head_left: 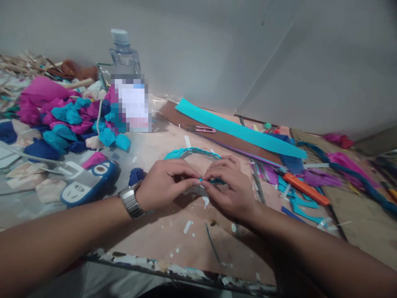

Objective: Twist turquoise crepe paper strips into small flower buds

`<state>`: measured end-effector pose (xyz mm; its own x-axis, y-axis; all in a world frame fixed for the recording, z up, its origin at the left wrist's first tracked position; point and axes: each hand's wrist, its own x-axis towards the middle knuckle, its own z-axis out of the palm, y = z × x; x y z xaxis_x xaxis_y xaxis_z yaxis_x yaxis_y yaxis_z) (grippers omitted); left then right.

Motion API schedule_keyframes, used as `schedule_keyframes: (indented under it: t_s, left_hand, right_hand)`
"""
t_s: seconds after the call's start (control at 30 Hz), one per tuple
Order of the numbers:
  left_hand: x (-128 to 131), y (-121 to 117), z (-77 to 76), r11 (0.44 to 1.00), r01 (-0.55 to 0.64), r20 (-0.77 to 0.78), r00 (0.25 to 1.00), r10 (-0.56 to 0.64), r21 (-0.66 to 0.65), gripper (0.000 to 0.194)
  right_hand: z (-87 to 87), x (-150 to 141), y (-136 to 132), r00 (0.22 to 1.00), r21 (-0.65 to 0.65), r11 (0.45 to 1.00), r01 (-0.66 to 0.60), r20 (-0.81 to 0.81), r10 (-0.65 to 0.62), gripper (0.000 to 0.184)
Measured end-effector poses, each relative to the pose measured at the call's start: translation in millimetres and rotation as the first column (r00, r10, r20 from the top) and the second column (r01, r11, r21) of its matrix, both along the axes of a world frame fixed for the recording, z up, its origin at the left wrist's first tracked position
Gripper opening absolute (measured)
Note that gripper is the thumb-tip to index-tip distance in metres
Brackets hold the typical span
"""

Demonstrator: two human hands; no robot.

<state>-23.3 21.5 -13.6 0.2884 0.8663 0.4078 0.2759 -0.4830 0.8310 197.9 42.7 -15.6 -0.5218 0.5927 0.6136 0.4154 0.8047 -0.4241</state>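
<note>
Pinching the near side of a turquoise-wrapped ring (174, 154), the left hand (169, 182) and right hand (229, 188) meet with thumbs and fingertips pressed close. The ring's far side arcs beyond them over the table (161, 244). Farther left stands a clear, capped bottle (124, 58), contents indistinct.
</note>
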Motion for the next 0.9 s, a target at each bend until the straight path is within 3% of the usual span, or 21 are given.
schedule_keyframes:
  t_s: [0.4,0.9]
  left_hand:
    - [0.1,-1.9,1.4,0.999,0.014,-0.034,0.999,-0.013,0.033,0.005]
    - [0.7,-1.7,3.4,0.992,0.074,-0.006,0.997,-0.075,-0.101,0.011]
  right_hand:
    - [1.4,0.5,-1.2,0.999,-0.002,0.999,0.045,-0.019,-0.045,0.009]
    - [0.5,2.1,-1.1,0.999,-0.002,0.999,0.038,0.014,-0.038,0.008]
